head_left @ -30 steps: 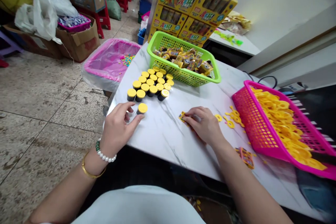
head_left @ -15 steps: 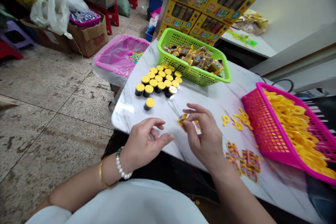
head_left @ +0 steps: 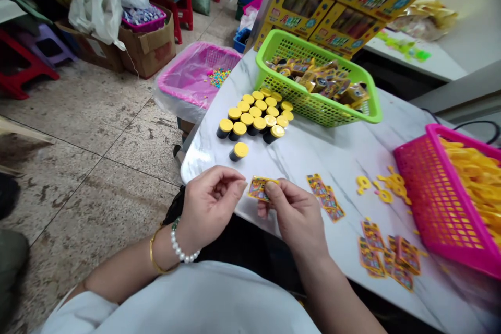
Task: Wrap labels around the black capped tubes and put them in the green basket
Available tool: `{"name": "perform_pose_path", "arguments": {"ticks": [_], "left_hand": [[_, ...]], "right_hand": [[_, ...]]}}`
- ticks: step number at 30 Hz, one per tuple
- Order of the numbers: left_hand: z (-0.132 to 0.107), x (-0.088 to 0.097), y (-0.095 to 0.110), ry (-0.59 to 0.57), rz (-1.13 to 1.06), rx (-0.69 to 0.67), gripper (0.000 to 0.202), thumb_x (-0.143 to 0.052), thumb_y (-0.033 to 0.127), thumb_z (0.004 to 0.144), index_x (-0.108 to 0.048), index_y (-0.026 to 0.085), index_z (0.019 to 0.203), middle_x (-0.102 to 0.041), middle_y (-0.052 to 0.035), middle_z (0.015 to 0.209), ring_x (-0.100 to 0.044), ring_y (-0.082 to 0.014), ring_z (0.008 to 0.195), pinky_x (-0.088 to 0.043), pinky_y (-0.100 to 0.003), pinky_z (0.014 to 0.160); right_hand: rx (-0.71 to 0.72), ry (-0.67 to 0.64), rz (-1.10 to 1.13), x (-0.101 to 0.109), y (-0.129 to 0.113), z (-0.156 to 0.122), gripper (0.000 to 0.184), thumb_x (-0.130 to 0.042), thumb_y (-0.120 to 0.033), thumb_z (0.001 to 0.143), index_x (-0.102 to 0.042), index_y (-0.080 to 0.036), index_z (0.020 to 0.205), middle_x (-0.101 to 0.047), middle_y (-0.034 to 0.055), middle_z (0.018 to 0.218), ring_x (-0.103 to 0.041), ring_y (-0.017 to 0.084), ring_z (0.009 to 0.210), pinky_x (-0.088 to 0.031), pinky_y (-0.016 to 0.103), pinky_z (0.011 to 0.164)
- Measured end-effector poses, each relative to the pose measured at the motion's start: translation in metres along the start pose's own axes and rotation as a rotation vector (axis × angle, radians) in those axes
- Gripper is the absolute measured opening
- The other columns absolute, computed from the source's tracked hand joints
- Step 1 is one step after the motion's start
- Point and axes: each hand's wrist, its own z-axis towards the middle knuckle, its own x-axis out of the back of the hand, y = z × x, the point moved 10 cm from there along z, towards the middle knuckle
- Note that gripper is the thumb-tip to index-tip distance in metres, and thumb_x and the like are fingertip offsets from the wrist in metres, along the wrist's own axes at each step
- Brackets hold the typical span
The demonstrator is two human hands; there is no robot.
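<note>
My right hand [head_left: 295,214] pinches a small yellow and purple printed card [head_left: 258,188] between thumb and fingers, over the table's front edge. Just left of that card is my left hand [head_left: 213,203], its thumb and fingertips closed together; whether anything is between them I cannot make out. More printed cards [head_left: 325,197] lie overlapped right of my right hand, and a looser pile of cards [head_left: 387,254] is farther right. One small black tub with a yellow lid [head_left: 239,151] stands beyond my left hand, apart from a group of similar tubs [head_left: 256,115].
A green basket [head_left: 313,107] of wrapped pieces stands at the back, before stacked yellow boxes [head_left: 324,10]. The pink basket [head_left: 434,203] at right holds yellow plastic parts; several yellow ring pieces [head_left: 385,195] lie beside it. Left of the table is a plastic-lined pink basket [head_left: 183,75] with colourful beads.
My right hand has drawn the card back and left, close to my left hand. My left fingers have closed from an open curl. The view has shifted, moving the table things rightward.
</note>
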Motion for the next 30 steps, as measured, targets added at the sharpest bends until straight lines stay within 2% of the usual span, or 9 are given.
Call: {"name": "perform_pose_path", "arguments": {"ticks": [2, 6, 12, 19, 25, 30], "left_hand": [[-0.005, 0.002, 0.007, 0.015, 0.035, -0.052, 0.015, -0.064, 0.028, 0.091, -0.070, 0.016, 0.084, -0.066, -0.0017, 0.070, -0.052, -0.0079, 0.055, -0.044, -0.019, 0.051], [-0.008, 0.004, 0.011, 0.029, 0.070, -0.096, 0.013, -0.066, 0.026, 0.090, -0.073, 0.016, 0.087, -0.067, -0.0025, 0.071, -0.054, -0.0083, 0.055, -0.045, -0.020, 0.050], [-0.006, 0.006, 0.002, 0.048, 0.052, -0.049, 0.013, -0.068, 0.026, 0.088, -0.075, 0.016, 0.091, -0.067, -0.0022, 0.072, -0.053, -0.0080, 0.055, -0.046, -0.020, 0.051], [-0.006, 0.007, 0.006, 0.053, 0.036, -0.076, 0.010, -0.072, 0.022, 0.083, -0.073, 0.017, 0.074, -0.064, -0.0015, 0.067, -0.055, -0.0082, 0.055, -0.045, -0.019, 0.049], [-0.005, 0.019, -0.005, 0.134, 0.024, -0.016, 0.010, -0.074, 0.023, 0.081, -0.074, 0.017, 0.087, -0.064, -0.0020, 0.077, -0.056, -0.0086, 0.060, -0.047, -0.019, 0.051], [-0.004, 0.015, -0.006, 0.087, 0.011, 0.003, 0.008, -0.074, 0.024, 0.081, -0.074, 0.017, 0.084, -0.066, -0.0031, 0.076, -0.057, -0.0094, 0.060, -0.047, -0.020, 0.051]], "right_hand": [[0.064, 0.034, -0.069, 0.000, -0.009, -0.002, 0.041, -0.068, -0.052, 0.088, -0.066, -0.018, 0.066, -0.064, 0.0000, 0.053, -0.058, 0.012, 0.047, -0.050, 0.023, 0.049], [0.122, 0.022, -0.141, -0.007, -0.019, -0.005, 0.039, -0.067, -0.050, 0.089, -0.065, -0.019, 0.065, -0.063, 0.0001, 0.052, -0.058, 0.013, 0.048, -0.049, 0.024, 0.049], [0.168, 0.036, -0.141, -0.009, -0.022, -0.008, 0.034, -0.066, -0.046, 0.090, -0.066, -0.020, 0.068, -0.063, -0.0014, 0.054, -0.058, 0.012, 0.048, -0.050, 0.024, 0.048], [0.228, 0.074, -0.189, -0.013, -0.024, -0.009, 0.029, -0.065, -0.040, 0.090, -0.067, -0.020, 0.070, -0.064, -0.0017, 0.056, -0.059, 0.012, 0.049, -0.050, 0.023, 0.049], [0.245, 0.109, -0.226, -0.013, -0.022, -0.009, 0.027, -0.065, -0.038, 0.091, -0.067, -0.020, 0.071, -0.063, -0.0019, 0.055, -0.058, 0.012, 0.048, -0.047, 0.022, 0.048], [0.252, 0.100, -0.235, -0.016, -0.019, -0.009, 0.029, -0.065, -0.039, 0.091, -0.065, -0.020, 0.069, -0.062, -0.0021, 0.055, -0.056, 0.012, 0.049, -0.046, 0.023, 0.048]]}}
